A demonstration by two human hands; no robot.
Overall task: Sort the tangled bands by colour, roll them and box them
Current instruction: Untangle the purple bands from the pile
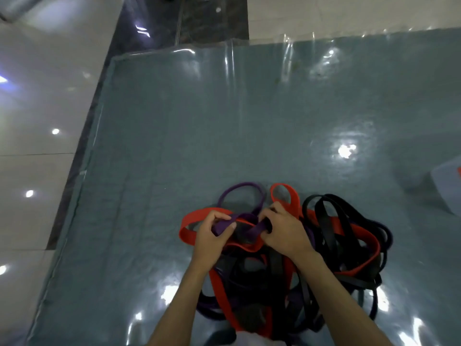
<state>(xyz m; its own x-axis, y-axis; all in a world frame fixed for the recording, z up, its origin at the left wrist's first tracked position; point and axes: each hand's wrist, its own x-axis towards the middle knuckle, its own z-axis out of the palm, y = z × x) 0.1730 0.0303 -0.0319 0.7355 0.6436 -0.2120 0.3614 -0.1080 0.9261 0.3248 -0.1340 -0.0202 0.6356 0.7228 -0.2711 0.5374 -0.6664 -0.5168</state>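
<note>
A tangled heap of bands lies on the mat close in front of me: red bands (364,245), black bands (326,228) and purple bands (240,187) looped through one another. My left hand (212,236) pinches a purple band (222,224) between thumb and fingers above the heap. My right hand (284,229) grips the same purple stretch a little to the right, its fingers curled round it. A red loop (291,196) sticks out just beyond my right hand. The lower part of the heap is hidden under my forearms.
The heap sits on a grey-blue mat (199,133) under shiny clear plastic, spread over a pale tiled floor (30,171). A light plastic box (449,186) with something red in it stands at the right edge. A dark floor strip (154,21) runs past the mat's far left corner.
</note>
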